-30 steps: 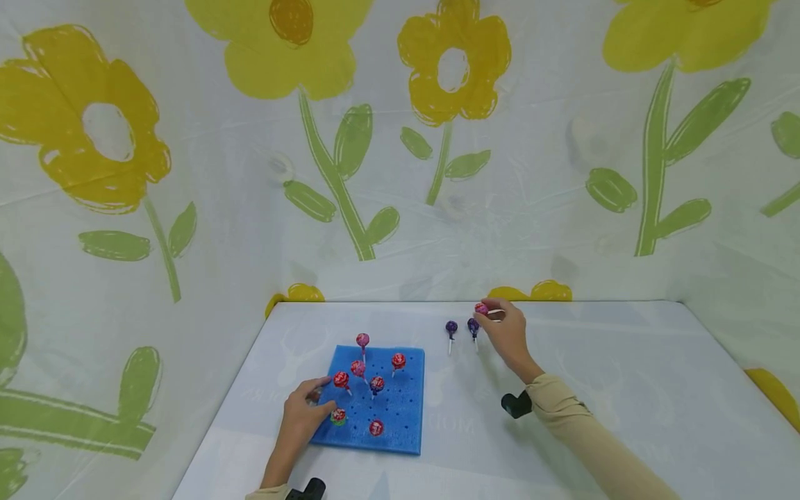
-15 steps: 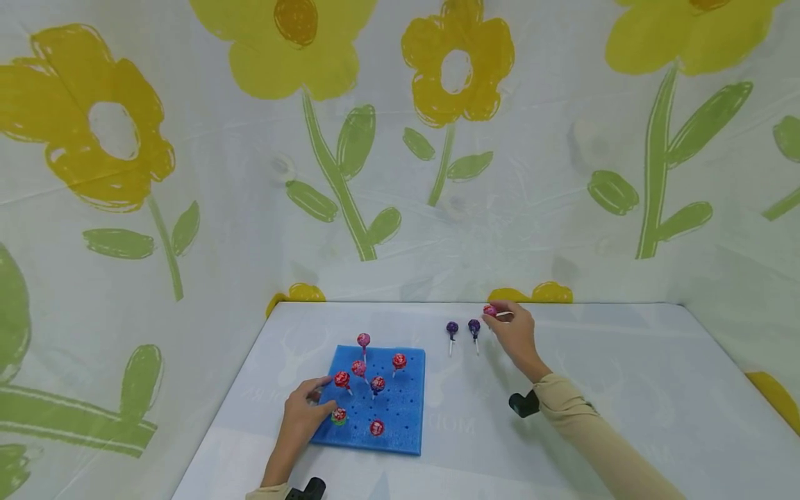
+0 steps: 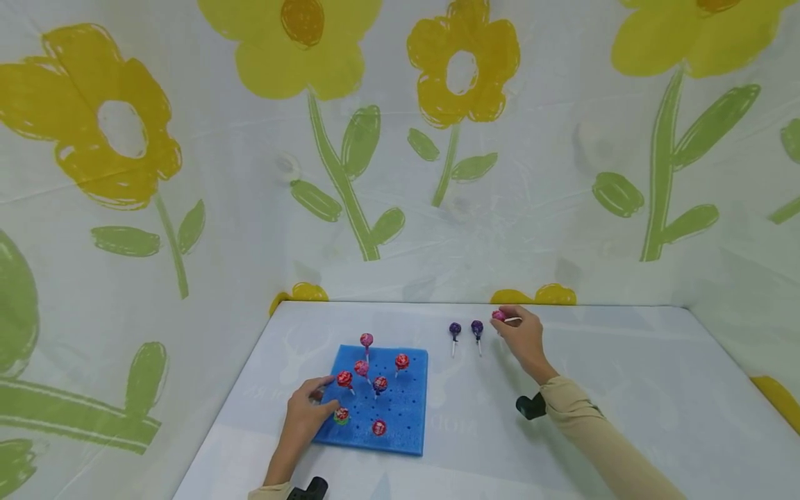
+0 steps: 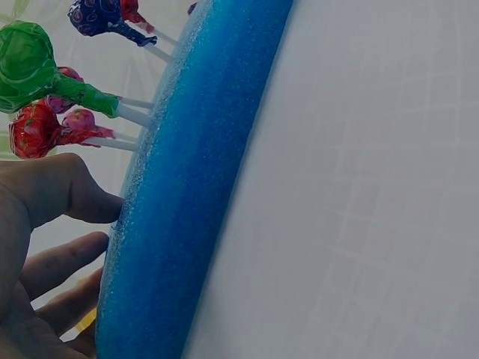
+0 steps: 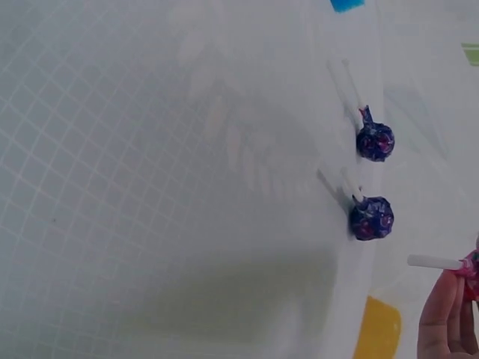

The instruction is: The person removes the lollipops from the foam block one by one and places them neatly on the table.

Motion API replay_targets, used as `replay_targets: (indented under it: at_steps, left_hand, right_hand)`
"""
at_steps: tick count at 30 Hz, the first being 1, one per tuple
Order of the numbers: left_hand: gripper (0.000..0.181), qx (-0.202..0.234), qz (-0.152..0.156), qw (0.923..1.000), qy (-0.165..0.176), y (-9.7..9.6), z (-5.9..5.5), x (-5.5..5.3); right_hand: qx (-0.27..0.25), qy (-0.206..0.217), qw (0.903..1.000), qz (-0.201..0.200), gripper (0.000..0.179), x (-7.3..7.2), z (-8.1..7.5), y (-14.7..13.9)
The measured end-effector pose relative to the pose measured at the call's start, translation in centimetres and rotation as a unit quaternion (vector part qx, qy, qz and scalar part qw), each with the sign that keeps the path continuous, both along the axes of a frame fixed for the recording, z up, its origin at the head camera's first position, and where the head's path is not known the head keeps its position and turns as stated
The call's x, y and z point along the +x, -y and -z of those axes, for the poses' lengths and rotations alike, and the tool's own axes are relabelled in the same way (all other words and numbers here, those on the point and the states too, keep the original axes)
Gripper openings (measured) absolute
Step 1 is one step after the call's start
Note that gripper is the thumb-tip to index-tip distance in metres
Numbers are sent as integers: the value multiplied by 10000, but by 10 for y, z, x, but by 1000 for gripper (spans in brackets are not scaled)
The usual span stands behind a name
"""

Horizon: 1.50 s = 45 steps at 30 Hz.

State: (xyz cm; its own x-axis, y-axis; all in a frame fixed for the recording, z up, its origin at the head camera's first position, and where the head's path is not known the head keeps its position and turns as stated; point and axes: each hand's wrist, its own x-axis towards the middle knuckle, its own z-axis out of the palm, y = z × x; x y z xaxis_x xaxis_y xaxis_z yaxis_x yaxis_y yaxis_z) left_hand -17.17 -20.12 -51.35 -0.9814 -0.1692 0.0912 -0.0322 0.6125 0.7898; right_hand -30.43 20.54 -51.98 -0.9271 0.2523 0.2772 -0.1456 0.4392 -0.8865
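Note:
In the head view my left hand (image 3: 305, 410) touches the left side of a blue foam block (image 3: 406, 441), thumb and forefinger apart. The left wrist view shows the thumb (image 4: 90, 194) against the block's edge. Several wrapped lollipops stand by their sticks in the block, among them a green and red one (image 3: 341, 414) by the thumb and a red one (image 3: 378, 428) at the front. My right hand (image 3: 525, 339) pinches a pink lollipop (image 3: 498, 316) by its head above the table's back, its white stick (image 5: 434, 262) pointing sideways.
Two purple lollipops, one on the left (image 3: 455, 328) and one on the right (image 3: 478, 326), lie on the white table (image 3: 500, 451) left of my right hand. Small holes dot the block. Behind the table hangs a flower-printed curtain (image 3: 537, 229).
My right hand has moved right and slightly nearer with the pink lollipop, away from the two purple ones. The left hand stays at the block.

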Motion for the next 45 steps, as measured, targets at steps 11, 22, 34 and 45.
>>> replay_targets:
  at_steps: [11,22,34,45]
  left_hand:
    - [48,-61,-13,9999,94,-2,2,-2]
    - [48,-109,-82,9998,158,-3,4,-2]
    - [48,29,-56,9999,154,-3,1,-1]
    - [47,-35,-82,9998,159,-1,0,0]
  right_hand:
    - [-8,865,9962,67,37,23,-37,5]
    - [377,1456,9886,55,36,12,-25,-2]
    - [960,1612,9822,71,32,4,-17,1]
    - [1156,1711,9784,99,30,2,-18,7]
